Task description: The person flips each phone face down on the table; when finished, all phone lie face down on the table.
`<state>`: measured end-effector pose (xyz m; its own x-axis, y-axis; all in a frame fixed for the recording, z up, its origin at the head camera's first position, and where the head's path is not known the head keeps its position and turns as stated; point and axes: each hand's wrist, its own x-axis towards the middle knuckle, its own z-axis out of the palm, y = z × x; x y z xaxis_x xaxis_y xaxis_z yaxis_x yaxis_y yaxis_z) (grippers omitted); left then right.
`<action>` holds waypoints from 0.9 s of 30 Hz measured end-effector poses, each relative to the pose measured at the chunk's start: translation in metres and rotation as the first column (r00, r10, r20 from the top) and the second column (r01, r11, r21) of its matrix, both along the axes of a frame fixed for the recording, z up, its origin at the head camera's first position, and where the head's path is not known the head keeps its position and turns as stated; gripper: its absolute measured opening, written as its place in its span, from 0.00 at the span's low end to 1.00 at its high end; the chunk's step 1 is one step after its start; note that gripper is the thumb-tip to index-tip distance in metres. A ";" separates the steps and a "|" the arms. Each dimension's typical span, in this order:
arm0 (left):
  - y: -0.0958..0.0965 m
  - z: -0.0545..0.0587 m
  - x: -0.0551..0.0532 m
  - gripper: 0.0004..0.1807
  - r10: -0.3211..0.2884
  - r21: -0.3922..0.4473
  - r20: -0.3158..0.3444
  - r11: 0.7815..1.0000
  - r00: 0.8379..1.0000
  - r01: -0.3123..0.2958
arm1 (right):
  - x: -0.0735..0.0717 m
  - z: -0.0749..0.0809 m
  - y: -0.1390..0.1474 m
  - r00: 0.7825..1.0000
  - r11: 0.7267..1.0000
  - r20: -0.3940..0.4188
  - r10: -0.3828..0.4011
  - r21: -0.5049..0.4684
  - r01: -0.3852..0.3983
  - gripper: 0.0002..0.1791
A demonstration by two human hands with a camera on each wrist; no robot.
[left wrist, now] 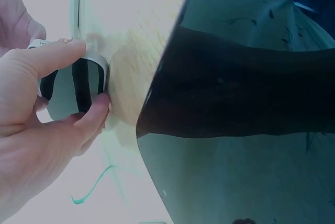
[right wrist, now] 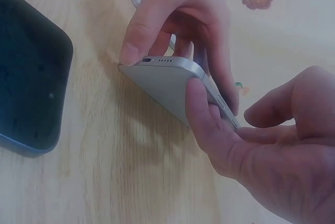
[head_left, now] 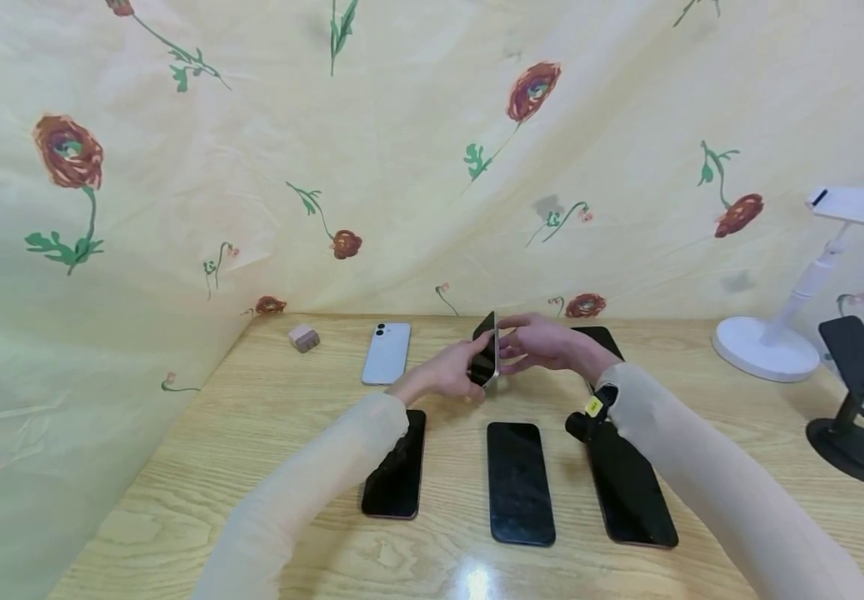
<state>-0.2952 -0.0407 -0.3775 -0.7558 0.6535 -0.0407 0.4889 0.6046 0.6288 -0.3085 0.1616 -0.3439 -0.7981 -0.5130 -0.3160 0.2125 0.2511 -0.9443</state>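
Note:
My left hand (head_left: 456, 368) grips a silver-edged phone (head_left: 485, 354) with a black screen, stood up on its side above the far part of the table. In the right wrist view, the left thumb presses a corner by the charging port of the phone (right wrist: 162, 85), with fingers over the opposite edge. My right hand (head_left: 540, 342) touches the phone's right side with its fingertips, thumb held apart (right wrist: 282, 145). Below the hands lies a dark phone (head_left: 520, 483). Another dark phone (head_left: 399, 475) sits partly under the left forearm, and a longer one (head_left: 630, 487) beside the right forearm.
A pale phone (head_left: 387, 354) lies back up at the far left, near a small pink charger block (head_left: 304, 337). One more black phone (head_left: 602, 340) is partly behind the right wrist. At right stand a white stand (head_left: 767, 348) and a black phone stand (head_left: 857, 450). Flowered cloth (head_left: 402, 208) backs the table.

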 end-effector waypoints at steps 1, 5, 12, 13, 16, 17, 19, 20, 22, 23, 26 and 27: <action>0.000 0.001 0.000 0.59 -0.004 0.017 0.012 1.000 1.000 0.004 | 0.000 0.000 -0.001 1.000 1.000 0.000 0.001 -0.004 -0.001 0.34; -0.003 0.003 0.001 0.58 0.012 0.051 0.058 0.999 0.998 -0.015 | 0.001 0.001 -0.003 1.000 1.000 -0.006 0.001 -0.014 -0.001 0.34; -0.008 0.003 0.001 0.55 0.030 0.093 0.135 0.995 0.990 -0.043 | 0.001 0.000 -0.006 1.000 0.999 -0.021 0.018 -0.037 -0.019 0.38; -0.008 0.003 0.001 0.54 0.029 0.102 0.142 0.994 0.989 -0.044 | 0.001 0.000 -0.007 1.000 0.999 -0.022 0.019 -0.040 -0.020 0.38; -0.011 0.002 0.000 0.54 0.029 0.126 0.163 0.991 0.986 -0.050 | 0.001 -0.001 -0.009 0.999 0.999 -0.022 0.023 -0.049 -0.024 0.38; -0.011 0.003 0.001 0.54 0.027 0.131 0.169 0.990 0.985 -0.050 | 0.001 -0.001 -0.009 1.000 0.998 -0.021 0.021 -0.051 -0.022 0.38; -0.012 0.003 0.000 0.55 0.029 0.145 0.186 0.988 0.982 -0.056 | 0.002 0.000 -0.011 0.999 0.999 -0.026 0.021 -0.050 -0.022 0.37; -0.013 0.003 0.000 0.56 0.029 0.155 0.198 0.986 0.980 -0.060 | 0.002 0.000 -0.012 0.999 0.999 -0.029 0.022 -0.048 -0.024 0.37; -0.014 0.003 0.000 0.57 0.032 0.174 0.218 0.982 0.975 -0.071 | 0.003 0.000 -0.014 0.999 0.999 -0.032 0.021 -0.048 -0.023 0.37; -0.014 0.003 0.001 0.57 0.033 0.184 0.225 0.980 0.974 -0.076 | 0.003 0.001 -0.015 0.999 0.999 -0.031 0.018 -0.049 -0.019 0.37; -0.015 0.003 0.001 0.59 0.042 0.201 0.241 0.975 0.970 -0.092 | 0.003 0.000 -0.018 1.000 0.998 -0.022 0.014 -0.057 -0.015 0.36; -0.016 0.003 0.002 0.59 0.045 0.203 0.244 0.974 0.969 -0.097 | 0.003 -0.001 -0.020 1.000 0.998 -0.017 0.014 -0.060 -0.015 0.36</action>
